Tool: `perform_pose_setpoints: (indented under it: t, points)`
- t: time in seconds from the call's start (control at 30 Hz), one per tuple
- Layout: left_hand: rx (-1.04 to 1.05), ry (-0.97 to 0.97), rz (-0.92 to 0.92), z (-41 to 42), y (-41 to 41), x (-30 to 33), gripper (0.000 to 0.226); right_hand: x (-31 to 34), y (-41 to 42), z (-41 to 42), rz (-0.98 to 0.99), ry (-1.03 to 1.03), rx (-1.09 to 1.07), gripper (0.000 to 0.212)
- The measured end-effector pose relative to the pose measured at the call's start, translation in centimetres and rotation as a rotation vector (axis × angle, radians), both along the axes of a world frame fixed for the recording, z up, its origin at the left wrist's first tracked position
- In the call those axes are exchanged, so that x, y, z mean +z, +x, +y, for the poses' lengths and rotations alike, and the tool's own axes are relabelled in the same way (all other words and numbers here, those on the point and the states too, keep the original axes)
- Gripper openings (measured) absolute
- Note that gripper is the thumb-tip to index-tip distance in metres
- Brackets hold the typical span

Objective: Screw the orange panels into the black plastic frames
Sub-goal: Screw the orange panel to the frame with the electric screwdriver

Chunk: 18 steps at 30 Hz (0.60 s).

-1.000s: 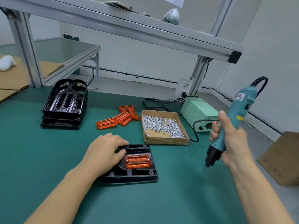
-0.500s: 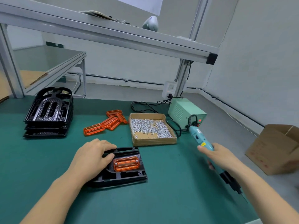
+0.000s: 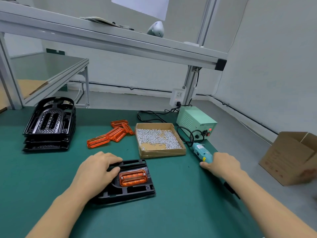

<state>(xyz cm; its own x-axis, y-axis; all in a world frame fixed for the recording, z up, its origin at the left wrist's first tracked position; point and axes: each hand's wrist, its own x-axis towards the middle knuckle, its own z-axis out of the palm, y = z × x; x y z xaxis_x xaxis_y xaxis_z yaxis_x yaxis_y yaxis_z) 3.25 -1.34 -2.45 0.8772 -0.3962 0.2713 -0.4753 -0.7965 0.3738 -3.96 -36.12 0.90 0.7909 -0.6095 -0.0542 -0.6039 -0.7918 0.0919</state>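
A black plastic frame [image 3: 135,190] lies flat on the green table in front of me, with an orange panel [image 3: 133,176] seated in it. My left hand [image 3: 96,170] lies on the frame's left part, fingers and thumb curled round its upper rim. Beside the table's right edge, my right hand [image 3: 223,164] grips a teal electric screwdriver [image 3: 201,152] lying flat. Its black tip [image 3: 231,189] pokes out under my forearm. Loose orange panels [image 3: 109,134] lie behind the frame. A stack of black frames [image 3: 49,124] stands at the far left.
A cardboard tray of silver screws [image 3: 159,140] sits right of the loose panels. Behind it is a green power supply [image 3: 195,124] with cables. A cardboard box [image 3: 289,158] stands on the floor beyond the table's right edge. An aluminium shelf [image 3: 109,42] runs overhead.
My right hand has brought the screwdriver down from upright in the air to flat on the table by the right edge. My left hand stays on the frame.
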Motion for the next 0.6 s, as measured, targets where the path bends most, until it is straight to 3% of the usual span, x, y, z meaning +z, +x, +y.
perform_pose_setpoints:
  t: [0.3, 0.6]
  points:
    - [0.003, -0.016, 0.002, 0.04, -0.07, 0.0, 0.032, -0.37, 0.54, 0.63, 0.033, -0.142, 0.011, 0.059]
    - [0.001, -0.017, -0.004, 0.04, -0.01, -0.07, 0.032, -0.88, 0.01, 0.24, 0.003, -0.066, 0.002, 0.06]
